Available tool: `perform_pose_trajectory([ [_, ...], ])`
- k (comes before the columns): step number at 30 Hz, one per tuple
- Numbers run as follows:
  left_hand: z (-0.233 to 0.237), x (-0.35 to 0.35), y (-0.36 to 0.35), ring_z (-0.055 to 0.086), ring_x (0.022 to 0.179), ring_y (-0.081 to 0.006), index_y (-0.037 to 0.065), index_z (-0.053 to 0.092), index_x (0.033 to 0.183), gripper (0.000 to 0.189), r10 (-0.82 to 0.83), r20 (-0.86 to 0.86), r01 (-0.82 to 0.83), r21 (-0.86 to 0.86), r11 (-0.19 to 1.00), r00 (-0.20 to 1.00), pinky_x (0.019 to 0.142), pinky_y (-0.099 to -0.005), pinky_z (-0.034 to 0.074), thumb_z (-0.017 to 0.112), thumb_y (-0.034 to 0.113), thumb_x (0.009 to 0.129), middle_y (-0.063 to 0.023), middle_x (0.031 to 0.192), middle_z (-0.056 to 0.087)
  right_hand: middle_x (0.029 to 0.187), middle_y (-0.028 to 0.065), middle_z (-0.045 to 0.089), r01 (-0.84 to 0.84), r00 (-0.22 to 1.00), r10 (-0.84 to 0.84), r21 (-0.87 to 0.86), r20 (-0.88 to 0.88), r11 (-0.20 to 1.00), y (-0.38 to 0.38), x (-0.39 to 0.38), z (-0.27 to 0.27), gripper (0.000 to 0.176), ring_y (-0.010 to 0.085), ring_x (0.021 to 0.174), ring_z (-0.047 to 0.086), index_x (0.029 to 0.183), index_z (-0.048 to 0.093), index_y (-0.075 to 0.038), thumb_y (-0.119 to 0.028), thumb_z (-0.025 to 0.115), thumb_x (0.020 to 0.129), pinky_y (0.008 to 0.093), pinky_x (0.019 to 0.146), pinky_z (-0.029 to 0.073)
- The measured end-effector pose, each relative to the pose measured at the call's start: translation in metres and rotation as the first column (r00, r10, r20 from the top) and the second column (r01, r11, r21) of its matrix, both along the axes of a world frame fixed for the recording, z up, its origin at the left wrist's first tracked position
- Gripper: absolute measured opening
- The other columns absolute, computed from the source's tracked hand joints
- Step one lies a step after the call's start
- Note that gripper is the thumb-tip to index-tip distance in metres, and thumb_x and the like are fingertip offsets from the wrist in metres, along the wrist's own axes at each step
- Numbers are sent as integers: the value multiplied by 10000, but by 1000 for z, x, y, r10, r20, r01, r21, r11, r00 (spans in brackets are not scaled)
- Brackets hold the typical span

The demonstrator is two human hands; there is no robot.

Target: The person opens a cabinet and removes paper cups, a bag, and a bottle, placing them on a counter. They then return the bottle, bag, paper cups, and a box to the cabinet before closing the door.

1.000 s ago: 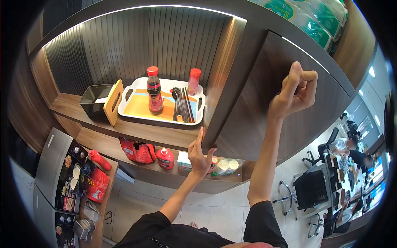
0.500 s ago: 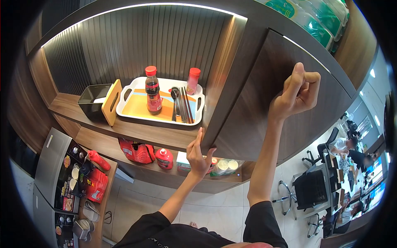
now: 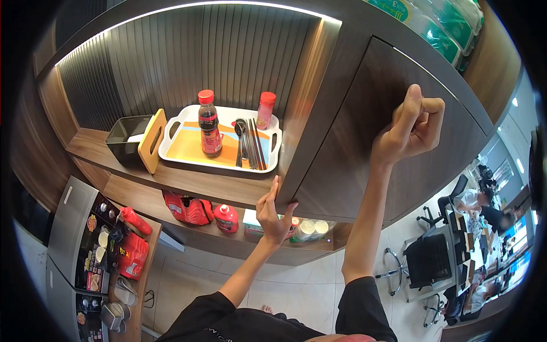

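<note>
My right hand (image 3: 409,126) is closed in a fist, thumb raised along the curled fingers, in front of the dark wood cabinet door (image 3: 347,154). Nothing shows between its fingers. Lower down, my left hand (image 3: 274,215) is open at the front edge of the wooden shelf (image 3: 213,181), fingers extended and thumb spread toward the door's lower left corner. On the shelf beyond it is a white tray (image 3: 166,149) with a patterned base. A dark sauce bottle with a red cap (image 3: 210,128), a red-capped shaker (image 3: 265,112), black spoons (image 3: 240,139) and chopsticks (image 3: 257,145) sit on the tray.
Left of the tray, a yellow-edged board (image 3: 152,142) leans against a dark bin (image 3: 126,137). Red packages (image 3: 189,208) and a red bottle (image 3: 226,219) occupy the lower shelf. Green-and-white packs (image 3: 439,34) lie on top. At right are an office chair (image 3: 430,259) and people at desks.
The bright gap along the cabinet door's top edge has narrowed as the door moved slightly inward. My right hand has barely shifted; my left hand stays at the shelf edge.
</note>
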State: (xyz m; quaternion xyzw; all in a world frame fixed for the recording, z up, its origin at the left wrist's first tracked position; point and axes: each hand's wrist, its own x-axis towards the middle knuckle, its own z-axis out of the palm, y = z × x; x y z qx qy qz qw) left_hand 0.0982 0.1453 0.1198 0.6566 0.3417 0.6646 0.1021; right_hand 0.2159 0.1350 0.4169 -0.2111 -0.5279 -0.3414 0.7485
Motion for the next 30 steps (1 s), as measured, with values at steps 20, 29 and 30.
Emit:
perform_pose_trajectory([
  [20,-11,8,2,615,986,-252,-28,514,1310,615,48,-13,-48,-12,999,999,933,-330,419,769,216,806,-134,1336,605,496,-72,362,51,999,-49,-59,24,997,1,3,-1,317,-11,435,313,669,440,-79,-18,640,909,190,425,194],
  [29,-12,-12,-4,481,1262,-348,-47,283,1463,750,-82,-275,84,-6,996,958,1034,-421,356,699,139,867,-203,1490,408,559,-32,301,169,984,-170,21,60,985,-3,1,1,336,26,501,257,666,410,-66,-27,651,897,246,423,212],
  [30,-9,-16,-8,454,1291,-343,-49,277,1464,754,-80,-307,82,-6,997,948,1058,-427,345,697,152,871,-203,1490,400,542,-44,307,104,994,-103,-35,18,994,-7,-2,1,345,18,495,258,662,405,-64,-37,641,912,244,423,204],
])
